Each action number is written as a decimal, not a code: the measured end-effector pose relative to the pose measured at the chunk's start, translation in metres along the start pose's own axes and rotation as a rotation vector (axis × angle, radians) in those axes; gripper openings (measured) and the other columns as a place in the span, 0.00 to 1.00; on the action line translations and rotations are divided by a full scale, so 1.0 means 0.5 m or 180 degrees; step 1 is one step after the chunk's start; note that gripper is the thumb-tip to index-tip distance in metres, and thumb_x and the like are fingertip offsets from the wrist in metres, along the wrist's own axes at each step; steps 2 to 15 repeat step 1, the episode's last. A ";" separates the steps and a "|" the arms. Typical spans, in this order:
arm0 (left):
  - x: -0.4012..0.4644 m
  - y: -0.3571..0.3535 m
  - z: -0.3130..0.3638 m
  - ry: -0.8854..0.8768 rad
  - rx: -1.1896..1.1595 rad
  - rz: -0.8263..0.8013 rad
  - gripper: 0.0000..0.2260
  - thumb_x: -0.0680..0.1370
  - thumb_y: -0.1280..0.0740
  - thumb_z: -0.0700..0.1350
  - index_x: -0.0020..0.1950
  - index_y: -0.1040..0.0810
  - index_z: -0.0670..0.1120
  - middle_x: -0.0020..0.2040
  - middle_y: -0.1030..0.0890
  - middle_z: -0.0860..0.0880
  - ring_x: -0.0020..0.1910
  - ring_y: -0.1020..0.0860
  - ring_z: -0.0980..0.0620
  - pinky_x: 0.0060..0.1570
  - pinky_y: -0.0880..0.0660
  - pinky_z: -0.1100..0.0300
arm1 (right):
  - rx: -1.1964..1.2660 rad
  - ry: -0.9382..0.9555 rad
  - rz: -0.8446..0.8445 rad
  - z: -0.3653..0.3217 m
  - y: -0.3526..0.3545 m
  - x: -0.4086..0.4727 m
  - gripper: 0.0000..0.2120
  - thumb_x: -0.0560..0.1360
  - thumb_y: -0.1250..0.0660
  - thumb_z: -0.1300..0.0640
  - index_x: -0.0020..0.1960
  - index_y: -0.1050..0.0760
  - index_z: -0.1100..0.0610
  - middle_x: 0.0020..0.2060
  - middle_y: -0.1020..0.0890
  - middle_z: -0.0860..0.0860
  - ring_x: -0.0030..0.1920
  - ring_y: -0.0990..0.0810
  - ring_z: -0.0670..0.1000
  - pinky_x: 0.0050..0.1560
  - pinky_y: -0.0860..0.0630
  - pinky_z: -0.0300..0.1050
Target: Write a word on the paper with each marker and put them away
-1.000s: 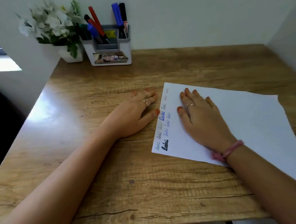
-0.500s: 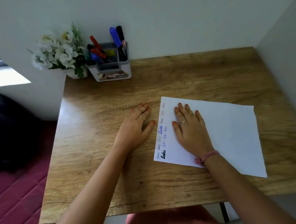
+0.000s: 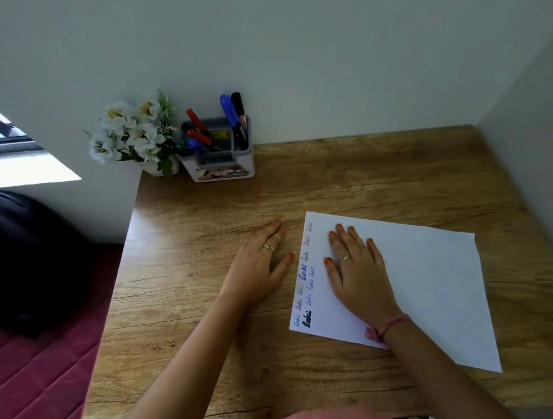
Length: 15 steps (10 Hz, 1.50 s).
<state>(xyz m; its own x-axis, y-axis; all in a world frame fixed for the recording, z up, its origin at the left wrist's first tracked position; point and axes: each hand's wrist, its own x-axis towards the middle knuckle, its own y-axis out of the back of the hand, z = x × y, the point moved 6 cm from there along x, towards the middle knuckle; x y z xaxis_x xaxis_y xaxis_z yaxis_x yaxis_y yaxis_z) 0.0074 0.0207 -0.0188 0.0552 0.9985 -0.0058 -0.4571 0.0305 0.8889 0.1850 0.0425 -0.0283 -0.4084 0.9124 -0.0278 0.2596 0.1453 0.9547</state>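
Two flat hands: left hand [image 3: 256, 269] beside paper [image 3: 435, 280] edge

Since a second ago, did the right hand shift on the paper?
No. The right hand lies flat beside the written words on the paper, as before; only the camera pulled back.

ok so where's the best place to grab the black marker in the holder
Pinch the black marker by its capped upper end, coming from above. It stands nearly upright in the holder, the blue marker close on its left, so only the top is free.

wooden desk [image 3: 347, 179], pale walls [image 3: 291, 46]
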 end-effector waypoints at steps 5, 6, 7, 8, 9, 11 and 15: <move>0.007 0.022 -0.001 0.0183 -0.0199 0.0225 0.27 0.80 0.42 0.54 0.76 0.45 0.47 0.77 0.45 0.51 0.75 0.50 0.55 0.73 0.52 0.57 | 0.0208 -0.0032 0.0041 0.001 0.012 0.011 0.29 0.78 0.57 0.43 0.74 0.42 0.55 0.75 0.40 0.52 0.75 0.45 0.53 0.72 0.57 0.51; 0.007 0.022 -0.001 0.0183 -0.0199 0.0225 0.27 0.80 0.42 0.54 0.76 0.45 0.47 0.77 0.45 0.51 0.75 0.50 0.55 0.73 0.52 0.57 | 0.0208 -0.0032 0.0041 0.001 0.012 0.011 0.29 0.78 0.57 0.43 0.74 0.42 0.55 0.75 0.40 0.52 0.75 0.45 0.53 0.72 0.57 0.51; 0.007 0.022 -0.001 0.0183 -0.0199 0.0225 0.27 0.80 0.42 0.54 0.76 0.45 0.47 0.77 0.45 0.51 0.75 0.50 0.55 0.73 0.52 0.57 | 0.0208 -0.0032 0.0041 0.001 0.012 0.011 0.29 0.78 0.57 0.43 0.74 0.42 0.55 0.75 0.40 0.52 0.75 0.45 0.53 0.72 0.57 0.51; 0.007 0.022 -0.001 0.0183 -0.0199 0.0225 0.27 0.80 0.42 0.54 0.76 0.45 0.47 0.77 0.45 0.51 0.75 0.50 0.55 0.73 0.52 0.57 | 0.0208 -0.0032 0.0041 0.001 0.012 0.011 0.29 0.78 0.57 0.43 0.74 0.42 0.55 0.75 0.40 0.52 0.75 0.45 0.53 0.72 0.57 0.51; 0.007 0.022 -0.001 0.0183 -0.0199 0.0225 0.27 0.80 0.42 0.54 0.76 0.45 0.47 0.77 0.45 0.51 0.75 0.50 0.55 0.73 0.52 0.57 | 0.0208 -0.0032 0.0041 0.001 0.012 0.011 0.29 0.78 0.57 0.43 0.74 0.42 0.55 0.75 0.40 0.52 0.75 0.45 0.53 0.72 0.57 0.51; 0.007 0.022 -0.001 0.0183 -0.0199 0.0225 0.27 0.80 0.42 0.54 0.76 0.45 0.47 0.77 0.45 0.51 0.75 0.50 0.55 0.73 0.52 0.57 | 0.0208 -0.0032 0.0041 0.001 0.012 0.011 0.29 0.78 0.57 0.43 0.74 0.42 0.55 0.75 0.40 0.52 0.75 0.45 0.53 0.72 0.57 0.51; 0.007 0.022 -0.001 0.0183 -0.0199 0.0225 0.27 0.80 0.42 0.54 0.76 0.45 0.47 0.77 0.45 0.51 0.75 0.50 0.55 0.73 0.52 0.57 | 0.0208 -0.0032 0.0041 0.001 0.012 0.011 0.29 0.78 0.57 0.43 0.74 0.42 0.55 0.75 0.40 0.52 0.75 0.45 0.53 0.72 0.57 0.51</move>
